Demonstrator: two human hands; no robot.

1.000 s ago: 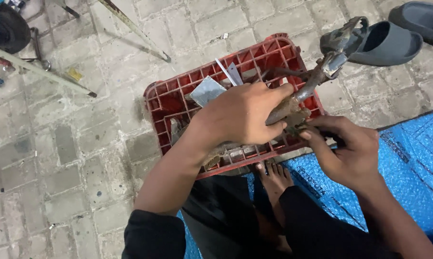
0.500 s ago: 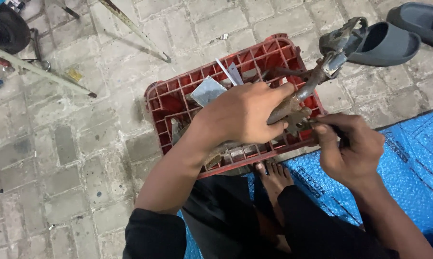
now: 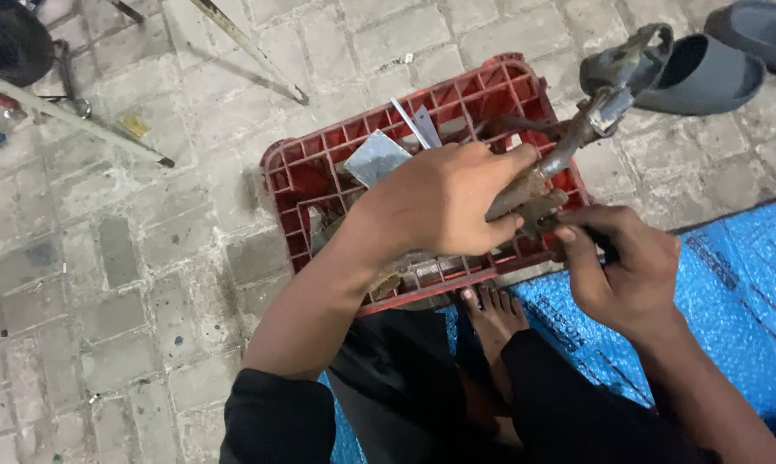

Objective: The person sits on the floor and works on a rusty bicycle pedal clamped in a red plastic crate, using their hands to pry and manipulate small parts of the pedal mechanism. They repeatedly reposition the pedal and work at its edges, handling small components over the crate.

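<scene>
My left hand [image 3: 444, 202] is wrapped around a rusty metal part [image 3: 577, 129], a long rod-like piece with a bracket at its far end, held over a red plastic crate [image 3: 302, 185]. Beside it my right hand [image 3: 624, 266] is closed on a small dark tool [image 3: 607, 247] pressed against the near end of the part. The tool's tip is hidden by my fingers. A bare foot [image 3: 491, 314] rests just below the crate.
A grey flat metal piece [image 3: 375, 157] and thin blades lie on the crate. Grey sandals [image 3: 706, 73] sit at the top right. A blue tarp [image 3: 731, 283] covers the ground at right. Metal rods [image 3: 70, 125] and a dark wheel [image 3: 10, 39] lie at top left.
My right hand has shifted slightly against the near end of the metal part. My left hand keeps the same grip.
</scene>
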